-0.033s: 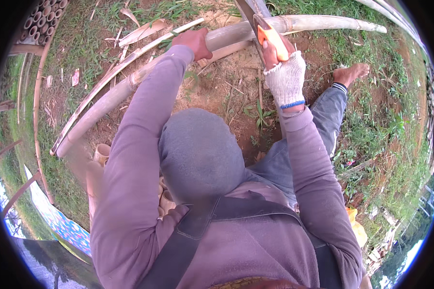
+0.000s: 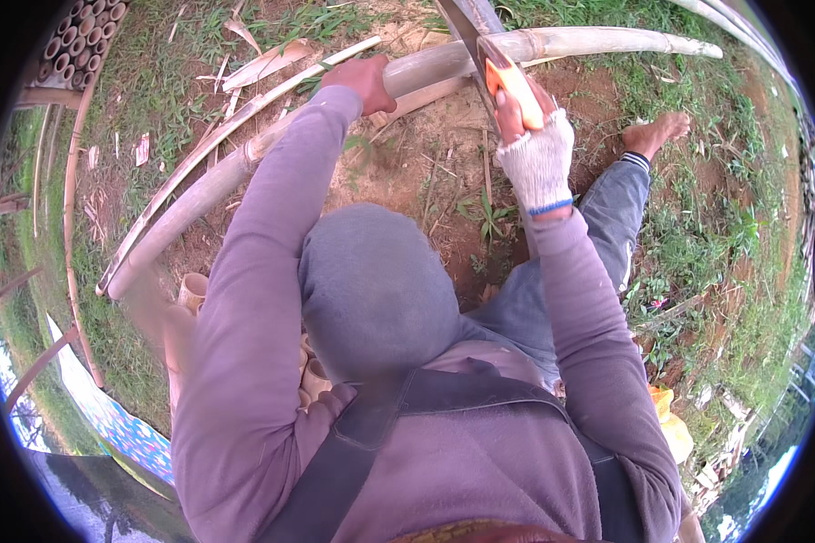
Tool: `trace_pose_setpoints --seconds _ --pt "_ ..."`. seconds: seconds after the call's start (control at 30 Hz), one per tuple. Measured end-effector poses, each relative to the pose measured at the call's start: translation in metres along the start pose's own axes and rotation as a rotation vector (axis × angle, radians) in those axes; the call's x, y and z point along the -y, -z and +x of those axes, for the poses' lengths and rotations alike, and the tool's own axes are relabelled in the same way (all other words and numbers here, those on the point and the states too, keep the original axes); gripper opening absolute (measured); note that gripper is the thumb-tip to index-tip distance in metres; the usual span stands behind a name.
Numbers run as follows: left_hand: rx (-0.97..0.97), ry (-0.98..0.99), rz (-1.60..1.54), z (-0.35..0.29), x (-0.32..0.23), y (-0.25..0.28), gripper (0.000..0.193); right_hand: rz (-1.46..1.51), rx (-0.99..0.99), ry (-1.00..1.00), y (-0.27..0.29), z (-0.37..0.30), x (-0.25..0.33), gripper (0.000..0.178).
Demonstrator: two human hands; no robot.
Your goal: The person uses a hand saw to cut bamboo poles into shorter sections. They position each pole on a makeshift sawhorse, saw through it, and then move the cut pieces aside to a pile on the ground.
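A long pale bamboo pole (image 2: 607, 42) lies across in front of me, bending down to the left in this view. My left hand (image 2: 362, 83), bare, is closed around it left of the middle. In my right hand (image 2: 536, 156), which wears a white knit glove with the fingertips bare, is the orange handle of a hand saw (image 2: 518, 92). The saw's grey blade (image 2: 463, 27) reaches away from me across the pole, just right of my left hand. How deep the blade sits in the bamboo cannot be made out.
A split bamboo strip (image 2: 235, 119) lies along the pole's far side. Short cut bamboo pieces (image 2: 192, 291) stand by my left arm. More cut tubes (image 2: 77, 41) are stacked at the far left. My bare foot (image 2: 656, 136) rests on grassy ground at right, with a yellow bag (image 2: 668, 421) nearer.
My right hand and the saw have come back a little toward me. My left hand stays at the same place on the pole.
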State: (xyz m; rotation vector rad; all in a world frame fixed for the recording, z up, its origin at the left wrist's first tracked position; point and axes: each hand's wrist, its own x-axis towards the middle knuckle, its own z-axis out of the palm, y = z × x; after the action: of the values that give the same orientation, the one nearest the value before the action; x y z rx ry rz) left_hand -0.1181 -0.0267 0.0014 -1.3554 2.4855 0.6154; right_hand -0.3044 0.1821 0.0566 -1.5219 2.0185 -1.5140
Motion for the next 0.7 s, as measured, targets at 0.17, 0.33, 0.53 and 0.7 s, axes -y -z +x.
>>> trace_pose_setpoints --seconds 0.17,0.33,0.53,0.7 --pt "0.084 0.043 0.005 -0.004 0.004 0.003 0.076 0.046 0.066 -0.179 0.085 -0.117 0.020 0.042" --pt "0.009 0.025 -0.027 0.004 0.005 -0.003 0.073 0.156 0.032 -0.185 0.053 -0.091 -0.004 0.040" --pt "0.033 -0.033 -0.022 0.003 0.006 -0.013 0.079 0.025 0.017 -0.088 0.002 -0.011 -0.006 0.036" --pt "0.104 -0.022 -0.083 0.011 0.020 -0.003 0.081 0.120 0.062 -0.249 0.083 -0.122 0.010 0.043"
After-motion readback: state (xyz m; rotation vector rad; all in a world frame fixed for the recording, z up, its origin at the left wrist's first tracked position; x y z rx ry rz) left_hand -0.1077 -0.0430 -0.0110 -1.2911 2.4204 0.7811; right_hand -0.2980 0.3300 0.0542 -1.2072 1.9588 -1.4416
